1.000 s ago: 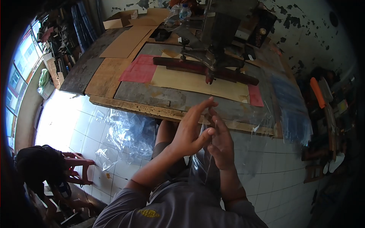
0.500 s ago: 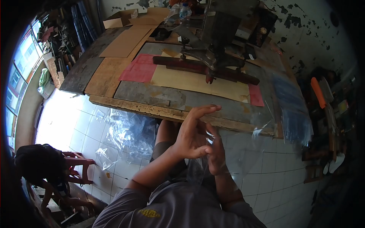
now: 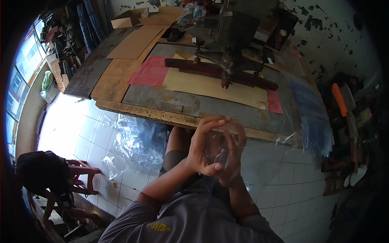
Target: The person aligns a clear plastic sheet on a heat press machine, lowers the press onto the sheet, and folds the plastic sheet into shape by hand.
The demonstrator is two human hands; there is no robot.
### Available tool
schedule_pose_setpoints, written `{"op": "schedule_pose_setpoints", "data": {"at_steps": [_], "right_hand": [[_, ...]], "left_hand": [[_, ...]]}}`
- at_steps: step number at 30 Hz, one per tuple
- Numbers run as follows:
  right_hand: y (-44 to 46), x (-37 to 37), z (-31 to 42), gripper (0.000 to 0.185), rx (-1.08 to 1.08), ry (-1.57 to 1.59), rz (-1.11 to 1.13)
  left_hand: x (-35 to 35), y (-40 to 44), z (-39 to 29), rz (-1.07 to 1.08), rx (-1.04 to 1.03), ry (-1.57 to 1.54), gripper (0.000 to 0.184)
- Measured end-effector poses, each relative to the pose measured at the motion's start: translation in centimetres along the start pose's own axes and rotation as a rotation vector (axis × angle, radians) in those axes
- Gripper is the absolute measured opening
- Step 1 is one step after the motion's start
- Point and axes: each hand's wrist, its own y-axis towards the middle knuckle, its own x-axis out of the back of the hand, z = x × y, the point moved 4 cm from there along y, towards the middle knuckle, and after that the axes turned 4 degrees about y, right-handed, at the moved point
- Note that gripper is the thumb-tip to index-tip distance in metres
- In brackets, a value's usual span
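Observation:
In front of my body, a large clear plastic sheet [image 3: 263, 164] spreads from between my hands out to the right, its outline faint. My left hand [image 3: 200, 148] curves in a C, thumb and fingertips well apart, with the plastic by its palm. Close against it, my right hand [image 3: 234, 156] is partly seen through the film; its fingers bend around the sheet. Past both hands is a worktable with a grey board [image 3: 162, 97], where a yellow sheet [image 3: 210, 87] lies over a pink sheet [image 3: 148, 72]. A dark metal bar [image 3: 251, 80] of a press hangs over them.
A stack of clear bluish plastic sheets [image 3: 314, 117] hangs over the table's right edge. Crumpled plastic [image 3: 139, 139] lies on the tiled floor at left, near a red stool [image 3: 85, 174]. Cardboard [image 3: 135, 42] and a water bottle [image 3: 198, 12] are at the back.
My left hand has moved slightly down and its fingers curl more. My right hand's fingers have risen and spread upward behind the plastic. The sheet's upper edge has shifted a little.

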Motion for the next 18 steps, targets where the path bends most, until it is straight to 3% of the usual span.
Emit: {"op": "schedule_pose_setpoints", "data": {"at_steps": [4,6,8,10,13,16,18], "right_hand": [[-0.1,0.1,-0.8,0.092,-0.012,0.117,0.071],[-0.8,-0.2,-1.9,0.098,0.014,0.163,0.218],[-1.3,0.0,-2.0,0.102,0.032,0.077,0.182],[-0.6,0.7,-0.3,0.103,0.044,-0.143,-0.038],[-0.3,-0.5,-0.3,0.095,-0.007,0.334,-0.150],[-2.2,-1.5,-1.1,0.081,0.011,0.494,-0.093],[-1.7,-0.4,-1.5,0.081,0.193,0.268,0.134]], "left_hand": [[0.4,-0.1,0.0,-0.010,-0.038,0.050,0.089],[0.3,-0.1,0.0,0.012,-0.049,0.060,0.086],[0.1,-0.2,0.0,0.027,-0.030,0.053,0.084],[0.1,-0.4,0.1,0.020,-0.036,0.051,0.083],[-0.2,-0.8,0.2,-0.012,-0.034,0.049,0.082],[-0.3,-0.5,0.2,0.013,-0.080,0.066,0.081],[-0.1,-0.3,0.1,0.050,-0.105,0.102,0.081]]}}
